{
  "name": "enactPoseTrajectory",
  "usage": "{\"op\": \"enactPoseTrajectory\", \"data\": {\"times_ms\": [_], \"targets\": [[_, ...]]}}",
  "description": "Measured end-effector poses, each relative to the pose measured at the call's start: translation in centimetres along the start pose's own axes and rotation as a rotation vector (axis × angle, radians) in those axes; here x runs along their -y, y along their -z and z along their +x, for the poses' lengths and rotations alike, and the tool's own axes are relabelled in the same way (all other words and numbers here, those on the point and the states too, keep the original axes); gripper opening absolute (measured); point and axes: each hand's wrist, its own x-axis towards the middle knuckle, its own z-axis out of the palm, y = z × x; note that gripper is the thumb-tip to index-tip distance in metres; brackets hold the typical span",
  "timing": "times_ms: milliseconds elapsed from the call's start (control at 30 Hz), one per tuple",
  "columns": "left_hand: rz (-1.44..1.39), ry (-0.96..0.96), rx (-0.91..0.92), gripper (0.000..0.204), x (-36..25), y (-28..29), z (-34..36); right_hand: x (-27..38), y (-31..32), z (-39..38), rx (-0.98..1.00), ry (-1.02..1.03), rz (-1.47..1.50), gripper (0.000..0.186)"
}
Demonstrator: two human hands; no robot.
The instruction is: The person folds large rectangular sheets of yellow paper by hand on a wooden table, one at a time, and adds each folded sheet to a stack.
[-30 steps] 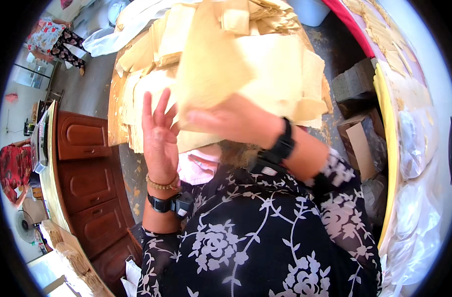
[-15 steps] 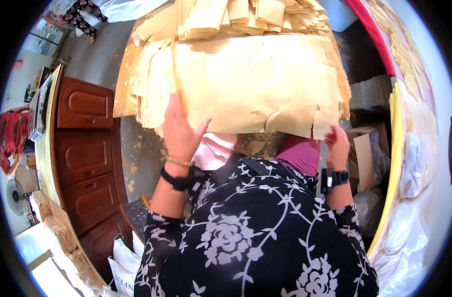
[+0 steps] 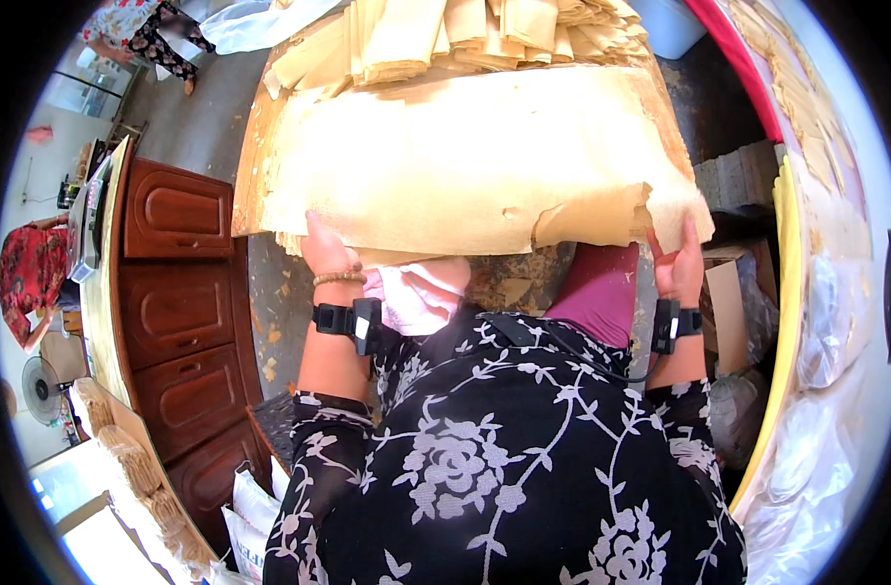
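Observation:
A thin tan sheet (image 3: 445, 156) lies on top of a layered stack at the near side of the wooden table. Its near edge hangs toward me, and a torn flap (image 3: 592, 216) is curled up near the right end. My left hand (image 3: 329, 249) is closed at the sheet's near left corner, fingertips partly hidden by the bright edge. At the near right corner is my right hand (image 3: 677, 268), thumb and fingers apart against the sheet.
Folded tan strips (image 3: 504, 34) are heaped at the table's far side. To the left runs a brown cabinet (image 3: 182, 302); cardboard boxes (image 3: 726, 312) stand low at right beside a yellow-edged surface (image 3: 785, 322). A pink cloth (image 3: 416, 292) hangs below the table edge. Two people are at far left.
A strip in front of my left hand is gone from the sheet. My left hand has drawn nearer and left to the corner; my right hand has risen onto the sheet's right end, and a flap has curled up.

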Motion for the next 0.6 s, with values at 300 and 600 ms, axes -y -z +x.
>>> {"op": "enactPoseTrajectory", "data": {"times_ms": [300, 600], "targets": [[-0.127, 0.004, 0.113, 0.046, 0.7, -1.7, -0.7, 0.2, -16.5, -3.6, 0.764, 0.449, -0.675, 0.05], [-0.237, 0.249, 0.393, 0.042, -2.3, 0.4, -1.9, -5.3, -25.7, -12.3, 1.293, -0.013, -0.773, 0.028]]}}
